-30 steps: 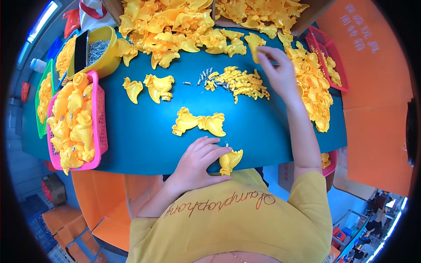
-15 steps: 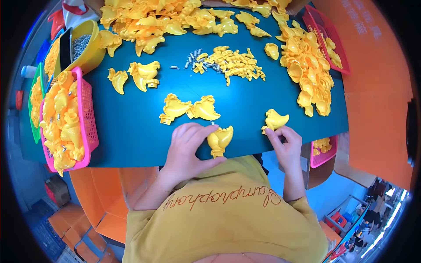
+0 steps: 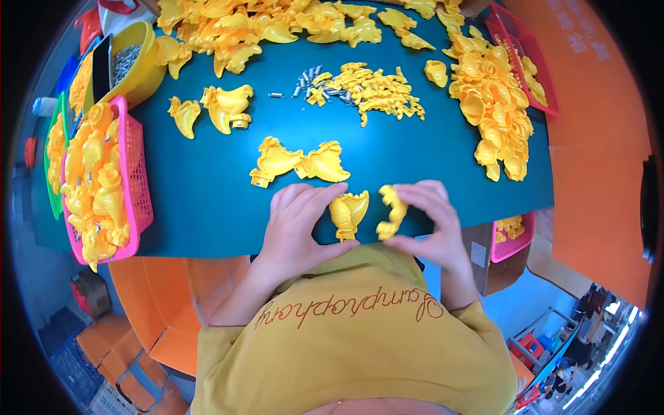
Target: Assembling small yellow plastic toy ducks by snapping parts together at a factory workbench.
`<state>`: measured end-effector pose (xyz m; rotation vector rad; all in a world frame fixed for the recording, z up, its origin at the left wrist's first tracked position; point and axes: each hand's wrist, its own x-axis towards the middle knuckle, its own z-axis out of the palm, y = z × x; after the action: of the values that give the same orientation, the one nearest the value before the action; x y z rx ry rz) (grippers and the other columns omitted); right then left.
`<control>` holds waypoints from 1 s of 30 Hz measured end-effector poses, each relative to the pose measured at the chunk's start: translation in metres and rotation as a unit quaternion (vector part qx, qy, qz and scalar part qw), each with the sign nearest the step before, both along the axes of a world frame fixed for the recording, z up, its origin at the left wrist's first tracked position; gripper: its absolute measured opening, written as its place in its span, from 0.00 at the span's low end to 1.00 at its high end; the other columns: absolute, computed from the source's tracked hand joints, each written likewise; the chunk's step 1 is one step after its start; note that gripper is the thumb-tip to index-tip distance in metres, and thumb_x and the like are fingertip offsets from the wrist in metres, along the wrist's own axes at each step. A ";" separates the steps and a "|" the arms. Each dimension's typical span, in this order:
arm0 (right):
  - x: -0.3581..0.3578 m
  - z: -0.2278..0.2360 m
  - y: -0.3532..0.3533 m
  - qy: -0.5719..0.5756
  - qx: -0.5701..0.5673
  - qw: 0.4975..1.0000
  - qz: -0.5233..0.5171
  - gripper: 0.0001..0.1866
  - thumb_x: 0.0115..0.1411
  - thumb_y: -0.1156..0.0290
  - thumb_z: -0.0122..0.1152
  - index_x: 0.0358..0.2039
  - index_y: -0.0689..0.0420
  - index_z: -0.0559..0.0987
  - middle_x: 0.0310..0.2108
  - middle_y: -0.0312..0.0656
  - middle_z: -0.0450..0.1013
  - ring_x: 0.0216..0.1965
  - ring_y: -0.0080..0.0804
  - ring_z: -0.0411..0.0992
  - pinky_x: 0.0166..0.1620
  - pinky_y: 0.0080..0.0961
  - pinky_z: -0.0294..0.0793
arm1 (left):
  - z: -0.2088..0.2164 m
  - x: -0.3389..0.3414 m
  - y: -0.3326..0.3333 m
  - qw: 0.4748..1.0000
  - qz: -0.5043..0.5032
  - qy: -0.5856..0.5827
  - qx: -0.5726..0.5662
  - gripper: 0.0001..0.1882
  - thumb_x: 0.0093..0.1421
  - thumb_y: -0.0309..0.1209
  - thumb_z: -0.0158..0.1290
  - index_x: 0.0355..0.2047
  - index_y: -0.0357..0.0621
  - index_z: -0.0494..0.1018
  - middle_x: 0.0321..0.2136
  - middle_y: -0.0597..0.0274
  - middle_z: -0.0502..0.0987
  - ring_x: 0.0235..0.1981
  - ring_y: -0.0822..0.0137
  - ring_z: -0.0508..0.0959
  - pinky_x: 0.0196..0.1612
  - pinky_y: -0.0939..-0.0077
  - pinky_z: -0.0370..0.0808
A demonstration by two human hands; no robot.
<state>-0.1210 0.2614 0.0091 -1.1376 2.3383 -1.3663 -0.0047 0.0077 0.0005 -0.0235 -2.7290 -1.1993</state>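
Near the front edge of the teal table, my left hand grips a yellow curved plastic shell between thumb and fingers. Just right of it, my right hand pinches a second yellow plastic shell, held on edge and slightly blurred. A narrow gap separates the two parts. Beyond my left hand lie two more yellow shells, a left one and a right one, touching each other. Farther off sit small yellow clips in a heap, with small metal cylinders at its left side.
Large piles of yellow shells cover the far table and right side. At the left stand a pink basket of yellow parts and a yellow bowl of metal pieces with a dark phone-like slab. A red basket is at far right.
My right hand has lifted its shell off the right part of the table, turned it on edge and brought it left beside the one in my left hand. My left hand stays nearly in place.
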 end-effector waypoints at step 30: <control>0.019 0.013 -0.038 0.121 0.171 0.972 0.102 0.41 0.52 0.57 0.79 0.67 0.49 0.75 0.66 0.36 0.74 0.54 0.39 0.74 0.52 0.36 0.71 | -0.010 0.005 -0.001 0.999 0.003 0.027 0.023 0.46 0.42 0.39 0.76 0.64 0.53 0.74 0.46 0.68 0.81 0.49 0.62 0.76 0.60 0.59 0.66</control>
<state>-0.1018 0.2234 0.0223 -1.4469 2.4085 -0.7539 0.0006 0.0067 -0.0100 -0.0405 -2.6521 -1.2407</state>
